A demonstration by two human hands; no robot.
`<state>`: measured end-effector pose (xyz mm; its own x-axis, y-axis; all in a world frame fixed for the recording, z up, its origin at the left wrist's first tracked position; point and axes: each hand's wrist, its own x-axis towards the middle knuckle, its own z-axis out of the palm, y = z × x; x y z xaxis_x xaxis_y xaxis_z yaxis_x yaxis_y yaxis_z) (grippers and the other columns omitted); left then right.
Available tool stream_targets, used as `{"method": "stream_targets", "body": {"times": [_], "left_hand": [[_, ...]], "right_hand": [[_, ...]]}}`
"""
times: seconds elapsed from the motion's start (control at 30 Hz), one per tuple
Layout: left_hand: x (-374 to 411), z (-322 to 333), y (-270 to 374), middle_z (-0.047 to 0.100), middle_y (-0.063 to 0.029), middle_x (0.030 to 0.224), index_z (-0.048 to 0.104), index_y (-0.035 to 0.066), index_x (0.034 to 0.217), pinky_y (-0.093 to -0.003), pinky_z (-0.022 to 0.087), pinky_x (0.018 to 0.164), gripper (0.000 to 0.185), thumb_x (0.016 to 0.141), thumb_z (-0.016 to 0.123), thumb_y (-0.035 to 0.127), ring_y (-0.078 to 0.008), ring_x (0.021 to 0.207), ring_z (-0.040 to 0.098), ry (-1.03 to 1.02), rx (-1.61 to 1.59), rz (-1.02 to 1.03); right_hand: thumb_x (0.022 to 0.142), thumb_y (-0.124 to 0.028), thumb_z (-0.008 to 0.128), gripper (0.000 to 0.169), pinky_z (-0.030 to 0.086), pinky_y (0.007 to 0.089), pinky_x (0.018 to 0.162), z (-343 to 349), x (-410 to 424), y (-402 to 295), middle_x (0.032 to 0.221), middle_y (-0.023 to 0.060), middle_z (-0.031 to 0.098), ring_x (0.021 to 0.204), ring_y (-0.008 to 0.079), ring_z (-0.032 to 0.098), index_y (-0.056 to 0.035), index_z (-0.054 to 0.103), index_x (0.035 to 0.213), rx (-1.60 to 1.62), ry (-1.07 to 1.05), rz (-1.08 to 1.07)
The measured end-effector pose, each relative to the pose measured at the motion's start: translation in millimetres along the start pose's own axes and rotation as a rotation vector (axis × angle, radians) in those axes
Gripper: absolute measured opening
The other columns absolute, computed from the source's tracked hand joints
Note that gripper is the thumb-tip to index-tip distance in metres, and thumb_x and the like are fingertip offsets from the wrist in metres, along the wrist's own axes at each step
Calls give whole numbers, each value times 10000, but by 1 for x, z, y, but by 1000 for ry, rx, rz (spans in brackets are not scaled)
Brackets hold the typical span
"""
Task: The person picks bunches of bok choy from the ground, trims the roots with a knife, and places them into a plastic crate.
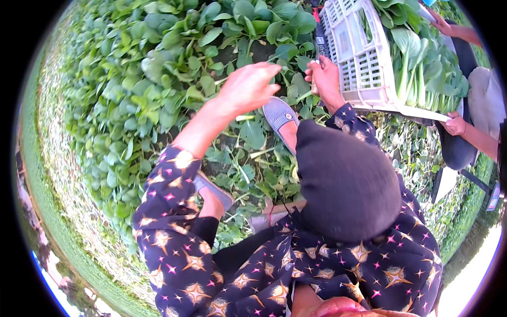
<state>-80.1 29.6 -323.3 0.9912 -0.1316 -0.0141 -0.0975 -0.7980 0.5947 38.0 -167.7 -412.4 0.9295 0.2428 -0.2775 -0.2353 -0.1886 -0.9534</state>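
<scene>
My left hand (253, 85) hovers over the leafy green plants (166, 63), a little blurred, with thumb and index finger apart and nothing visible between them. Beside the near wall of a white plastic crate (358, 59) is my right hand (326, 77), its fingers curled. A narrow tan piece shows under these fingers, but what it is and whether it is gripped cannot be told. Heads of bok choy (424, 75) lie packed in the crate, pale stalks towards me. Cut leaves and stems (253, 146) litter the soil between my feet.
My checked slip-on shoe (279, 111) stands below my hands; my dark-clad knee (348, 182) fills the middle right. A co-worker's hand (455, 123) touches the crate's corner. A black bar (320, 39) with a red part stands beside the crate. A wooden board (287, 207) lies beneath me.
</scene>
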Motion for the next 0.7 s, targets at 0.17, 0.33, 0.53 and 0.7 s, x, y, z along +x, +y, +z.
{"method": "stream_targets", "body": {"times": [0.17, 0.33, 0.53, 0.7], "left_hand": [[136, 69, 28, 631, -189, 1144, 625, -3, 1035, -433, 528, 853, 255, 823, 611, 138, -374, 1003, 632, 64, -200, 220], [180, 96, -46, 612, -241, 1142, 727, 56, 929, -385, 586, 714, 184, 779, 632, 103, -313, 903, 702, -254, 455, -115], [111, 123, -101, 517, -194, 1316, 696, 24, 937, -375, 565, 617, 242, 706, 643, 71, -262, 723, 691, 23, 665, -124], [74, 129, -125, 373, -105, 1480, 552, 67, 1289, -445, 543, 787, 549, 746, 589, -2, -352, 819, 671, -14, 254, -436]], "right_hand": [[890, -92, 571, 212, 527, 329, 748, -6, 62, 91, 912, 86, 660, 832, 221, 651, 2, 603, 1078, -437, 89, -450], [854, -108, 601, 231, 488, 428, 727, 37, 35, 107, 882, 244, 622, 789, 355, 638, 3, 619, 1056, -442, -167, 98], [907, -44, 579, 308, 457, 267, 576, 9, 26, 66, 832, 102, 616, 648, 136, 574, 8, 592, 1210, -308, 69, -207], [935, -120, 601, 314, 428, 236, 543, 18, 61, 66, 716, 20, 587, 612, 68, 508, 20, 608, 1215, -366, -122, -235]]}}
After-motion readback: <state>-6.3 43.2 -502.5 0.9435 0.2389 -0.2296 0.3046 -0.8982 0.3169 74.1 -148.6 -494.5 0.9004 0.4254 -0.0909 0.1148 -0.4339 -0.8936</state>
